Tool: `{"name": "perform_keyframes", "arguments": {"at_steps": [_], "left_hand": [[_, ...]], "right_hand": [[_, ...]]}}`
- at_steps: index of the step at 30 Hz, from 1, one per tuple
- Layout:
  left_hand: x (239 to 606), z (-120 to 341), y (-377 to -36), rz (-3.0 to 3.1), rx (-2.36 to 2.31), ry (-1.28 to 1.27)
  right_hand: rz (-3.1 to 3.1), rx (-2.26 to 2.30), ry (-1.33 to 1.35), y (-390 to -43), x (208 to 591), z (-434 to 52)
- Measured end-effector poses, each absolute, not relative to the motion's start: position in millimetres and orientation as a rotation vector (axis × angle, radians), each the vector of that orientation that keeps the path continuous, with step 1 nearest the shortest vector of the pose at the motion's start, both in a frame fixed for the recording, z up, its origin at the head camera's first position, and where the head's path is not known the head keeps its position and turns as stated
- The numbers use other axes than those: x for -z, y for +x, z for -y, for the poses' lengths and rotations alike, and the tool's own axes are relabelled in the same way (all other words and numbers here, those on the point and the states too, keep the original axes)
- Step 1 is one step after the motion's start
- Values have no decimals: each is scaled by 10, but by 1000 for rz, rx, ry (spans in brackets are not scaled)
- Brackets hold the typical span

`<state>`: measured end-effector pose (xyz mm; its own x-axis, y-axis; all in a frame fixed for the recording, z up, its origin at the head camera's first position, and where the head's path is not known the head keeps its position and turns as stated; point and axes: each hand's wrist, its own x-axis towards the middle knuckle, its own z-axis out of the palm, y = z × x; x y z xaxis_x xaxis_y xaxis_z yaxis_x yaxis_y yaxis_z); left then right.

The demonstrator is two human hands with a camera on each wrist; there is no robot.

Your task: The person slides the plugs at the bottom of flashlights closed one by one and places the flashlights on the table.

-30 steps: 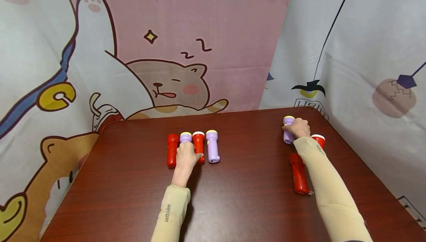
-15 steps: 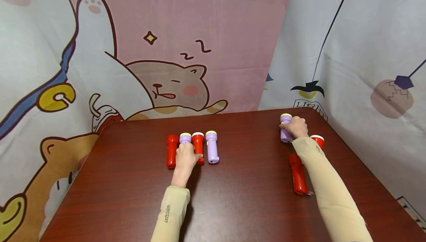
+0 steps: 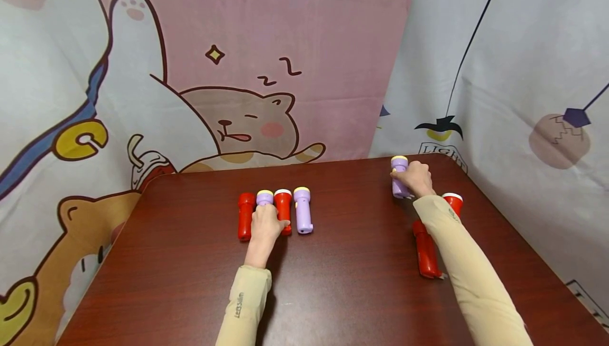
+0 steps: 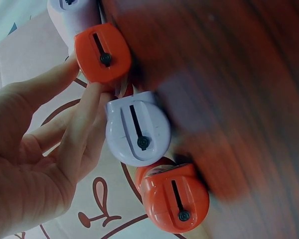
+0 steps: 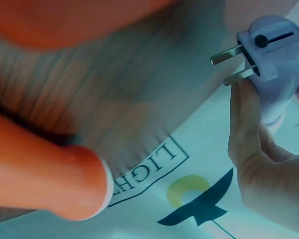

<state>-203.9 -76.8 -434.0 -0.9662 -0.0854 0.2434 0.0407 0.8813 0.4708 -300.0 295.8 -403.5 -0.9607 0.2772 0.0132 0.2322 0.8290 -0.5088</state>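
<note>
In the head view my left hand (image 3: pixel 265 223) is at a row of flashlights on the table. Its thumb and fingers pinch the white-rimmed red flashlight (image 3: pixel 283 203), seen end-on as an orange-red base (image 4: pixel 103 52) in the left wrist view. Beside it stand a lilac flashlight (image 3: pixel 265 197), partly covered by the hand, an all-red one (image 3: pixel 246 216) at the left end and another lilac one (image 3: pixel 302 211) at the right end. Near the back right, my right hand (image 3: pixel 417 177) grips a lilac flashlight (image 3: pixel 399 163). Two metal plug prongs (image 5: pixel 236 67) stick out of its base.
A red flashlight (image 3: pixel 426 251) with prongs lies near my right forearm. Another, white-rimmed red flashlight (image 3: pixel 453 202) is partly behind the sleeve. A printed curtain (image 3: pixel 333 61) hangs behind the brown table (image 3: pixel 342 282).
My right hand has moved left and toward the back edge with the lilac flashlight, away from the two red ones. My left hand has stayed in place at the row.
</note>
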Motion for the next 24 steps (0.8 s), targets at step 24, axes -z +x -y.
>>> {"name": "perform_keyframes", "arguments": {"at_steps": [24], "left_hand": [[4337,763,-2025,2801,713,52]], "right_hand": [[2856,-808,-256,-2916,3967,-2570]]}}
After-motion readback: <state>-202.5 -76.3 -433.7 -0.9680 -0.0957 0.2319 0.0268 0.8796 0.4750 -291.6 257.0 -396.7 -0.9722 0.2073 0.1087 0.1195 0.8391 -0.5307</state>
